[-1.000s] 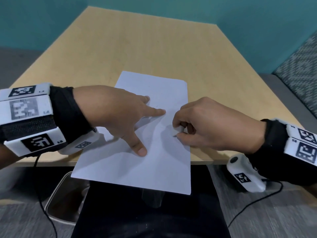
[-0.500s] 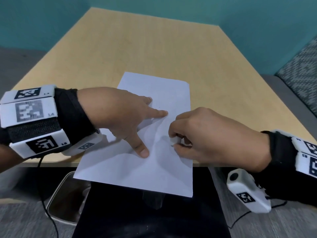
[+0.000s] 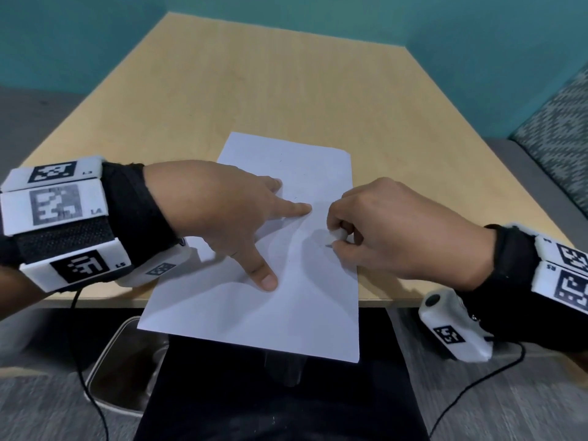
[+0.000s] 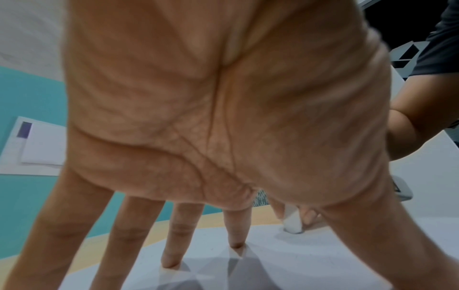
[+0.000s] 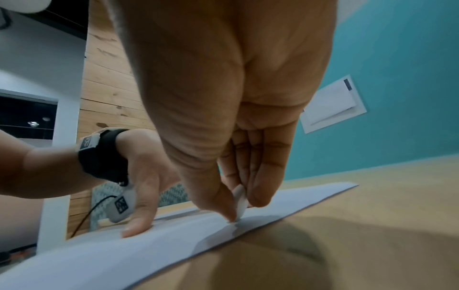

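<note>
Rubbing at the paper [image 3: 254,313] with my eraser [image 3: 332,237]
Its near end overhangs the counter [image 3: 286,90] toward me. My left hand [image 3: 216,211], fingers spread straight, pins it; my right hand [image 3: 404,230] pinches the white eraser near the right edge. A hard stroke there, away from my pinning fingers, could crease or tear it.

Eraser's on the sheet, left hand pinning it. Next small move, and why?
Probably rub the eraser in short strokes over the faint mark beside it. The right hand pinches it against the paper; the left hand presses the sheet flat, so it should hold.
</note>
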`<state>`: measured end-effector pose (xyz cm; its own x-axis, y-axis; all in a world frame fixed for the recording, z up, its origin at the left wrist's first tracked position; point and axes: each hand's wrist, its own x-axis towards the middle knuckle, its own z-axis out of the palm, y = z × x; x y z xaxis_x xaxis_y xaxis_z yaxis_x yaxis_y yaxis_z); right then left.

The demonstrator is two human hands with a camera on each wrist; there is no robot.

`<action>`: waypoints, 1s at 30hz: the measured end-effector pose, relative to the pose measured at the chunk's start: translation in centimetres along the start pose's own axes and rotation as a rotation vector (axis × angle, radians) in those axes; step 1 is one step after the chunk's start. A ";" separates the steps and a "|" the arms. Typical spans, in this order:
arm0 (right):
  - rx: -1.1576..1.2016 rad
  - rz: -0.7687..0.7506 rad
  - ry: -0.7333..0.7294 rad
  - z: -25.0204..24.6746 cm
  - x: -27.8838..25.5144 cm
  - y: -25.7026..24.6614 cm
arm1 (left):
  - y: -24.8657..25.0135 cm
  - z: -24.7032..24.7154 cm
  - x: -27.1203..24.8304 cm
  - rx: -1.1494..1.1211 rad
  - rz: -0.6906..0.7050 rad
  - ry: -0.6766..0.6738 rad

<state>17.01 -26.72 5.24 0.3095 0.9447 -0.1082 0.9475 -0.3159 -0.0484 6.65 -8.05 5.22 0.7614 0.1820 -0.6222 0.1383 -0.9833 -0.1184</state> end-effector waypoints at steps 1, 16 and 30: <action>-0.012 0.002 0.004 0.2 -0.1 -0.2 | 0.0 0.0 0.1 0.004 -0.003 -0.002; 0.082 -0.021 0.018 0.5 -0.9 0.2 | -0.1 0.0 -0.1 -0.034 -0.014 -0.012; 0.140 -0.006 0.010 0.9 -2.6 1.0 | -1.3 -0.3 0.7 -0.091 0.000 -0.007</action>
<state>17.10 -29.53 4.55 0.3056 0.9472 -0.0973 0.9292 -0.3189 -0.1868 7.19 -6.69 5.15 0.7572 0.1817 -0.6274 0.1955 -0.9795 -0.0477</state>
